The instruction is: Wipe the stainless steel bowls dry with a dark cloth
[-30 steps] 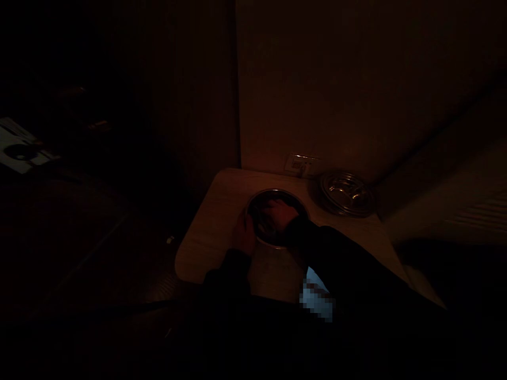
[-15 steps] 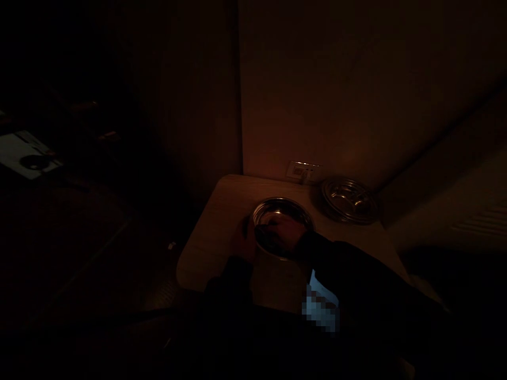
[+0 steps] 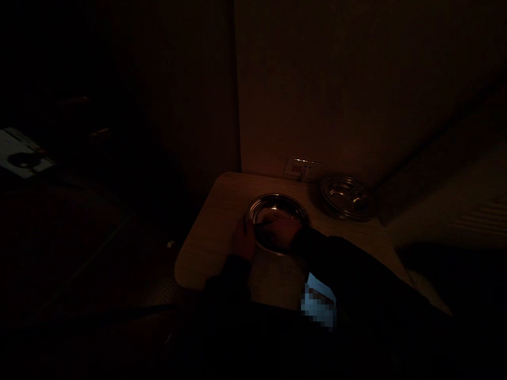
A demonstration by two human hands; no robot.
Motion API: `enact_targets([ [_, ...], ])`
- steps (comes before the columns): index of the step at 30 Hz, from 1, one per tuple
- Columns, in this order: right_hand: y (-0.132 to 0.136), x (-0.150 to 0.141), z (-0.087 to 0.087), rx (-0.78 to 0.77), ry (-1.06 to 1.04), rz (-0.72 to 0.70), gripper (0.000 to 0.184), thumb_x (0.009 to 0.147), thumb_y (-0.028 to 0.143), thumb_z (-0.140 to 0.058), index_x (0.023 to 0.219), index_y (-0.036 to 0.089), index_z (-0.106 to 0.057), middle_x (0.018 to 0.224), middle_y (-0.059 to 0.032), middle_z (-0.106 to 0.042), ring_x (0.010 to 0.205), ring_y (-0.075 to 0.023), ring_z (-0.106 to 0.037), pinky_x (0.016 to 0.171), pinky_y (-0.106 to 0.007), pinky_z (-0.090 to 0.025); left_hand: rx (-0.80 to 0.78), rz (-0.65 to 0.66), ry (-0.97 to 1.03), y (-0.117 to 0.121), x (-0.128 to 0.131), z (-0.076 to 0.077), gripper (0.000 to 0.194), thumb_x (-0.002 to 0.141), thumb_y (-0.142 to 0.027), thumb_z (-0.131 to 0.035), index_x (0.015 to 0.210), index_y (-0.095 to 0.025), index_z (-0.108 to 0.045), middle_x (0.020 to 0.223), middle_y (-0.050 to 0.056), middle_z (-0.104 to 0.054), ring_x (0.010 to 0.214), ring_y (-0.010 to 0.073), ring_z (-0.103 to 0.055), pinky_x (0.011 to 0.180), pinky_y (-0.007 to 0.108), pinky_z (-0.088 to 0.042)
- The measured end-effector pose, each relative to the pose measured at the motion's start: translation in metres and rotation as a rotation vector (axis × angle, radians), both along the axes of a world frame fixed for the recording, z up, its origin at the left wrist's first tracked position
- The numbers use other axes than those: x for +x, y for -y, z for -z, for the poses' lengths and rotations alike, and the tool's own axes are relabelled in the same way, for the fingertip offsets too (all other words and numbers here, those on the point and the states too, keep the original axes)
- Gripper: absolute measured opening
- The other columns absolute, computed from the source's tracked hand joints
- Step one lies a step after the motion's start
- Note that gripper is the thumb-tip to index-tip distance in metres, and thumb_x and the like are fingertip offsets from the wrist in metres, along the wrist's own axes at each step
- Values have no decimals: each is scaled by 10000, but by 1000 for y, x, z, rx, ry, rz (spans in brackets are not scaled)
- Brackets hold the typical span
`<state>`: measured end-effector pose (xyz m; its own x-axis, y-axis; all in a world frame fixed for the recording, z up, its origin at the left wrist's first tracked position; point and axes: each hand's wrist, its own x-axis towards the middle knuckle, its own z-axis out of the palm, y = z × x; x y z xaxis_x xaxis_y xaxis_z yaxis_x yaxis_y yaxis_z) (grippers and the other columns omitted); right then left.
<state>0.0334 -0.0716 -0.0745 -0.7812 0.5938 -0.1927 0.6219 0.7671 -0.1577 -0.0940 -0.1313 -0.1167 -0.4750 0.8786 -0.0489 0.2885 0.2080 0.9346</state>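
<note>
In the dim light a shiny round steel plate (image 3: 295,207) with a raised rim rests on a small wooden table (image 3: 209,237). My left hand (image 3: 243,241) is closed on the plate's left edge, its thumb near the rim. Inside the plate lies my right hand (image 3: 284,230), reaching in from the right with curled fingers pressed to the surface. Something dark shows under its fingertips, too dim to name. Both forearms wear dark sleeves.
Stacked steel plates (image 3: 348,198), the top one with compartments, stand at the table's back right corner. A wall socket (image 3: 302,168) sits just above the back edge. A lit screen (image 3: 319,301) glows below my right forearm. Far left is a pale flat object (image 3: 24,153).
The view has shifted slightly, and the picture is darker. My right hand has moved a little within the plate; my left hand stays at its rim.
</note>
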Motion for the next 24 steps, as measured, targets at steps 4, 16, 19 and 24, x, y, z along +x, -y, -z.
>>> enact_targets([
  [4, 2, 18, -4, -72, 8, -106, 306, 822, 190, -570, 1079, 282, -707, 1258, -50, -592, 1190, -259, -490, 968, -387, -406, 15, 7, -4, 1, 1, 1, 393, 915, -263, -372, 1191, -98, -599, 1198, 153, -654, 1105, 252, -606, 971, 372, -441],
  [16, -11, 1, 4, 55, -22, 171, 345, 910, 238, -446, 1210, 270, -613, 1273, -81, -574, 1160, -271, -507, 867, -393, -479, 67, 35, -13, 0, -3, 11, 386, 914, -272, -380, 1182, -119, -612, 1188, 145, -662, 1098, 261, -616, 947, 384, -464],
  [19, -17, 1, 5, 102, -16, 271, 352, 916, 232, -418, 1214, 238, -604, 1249, -127, -569, 1129, -300, -515, 814, -420, -498, 60, 33, -16, 0, -2, 11, 397, 910, -273, -378, 1179, -97, -612, 1187, 163, -657, 1099, 268, -613, 954, 391, -459],
  [24, -5, -2, 5, 62, -26, 149, 317, 895, 227, -468, 1151, 233, -655, 1252, -101, -586, 1166, -280, -495, 899, -408, -460, 40, 11, -14, -1, -1, 8, 389, 906, -272, -376, 1160, -112, -623, 1172, 151, -667, 1088, 258, -616, 950, 378, -460],
])
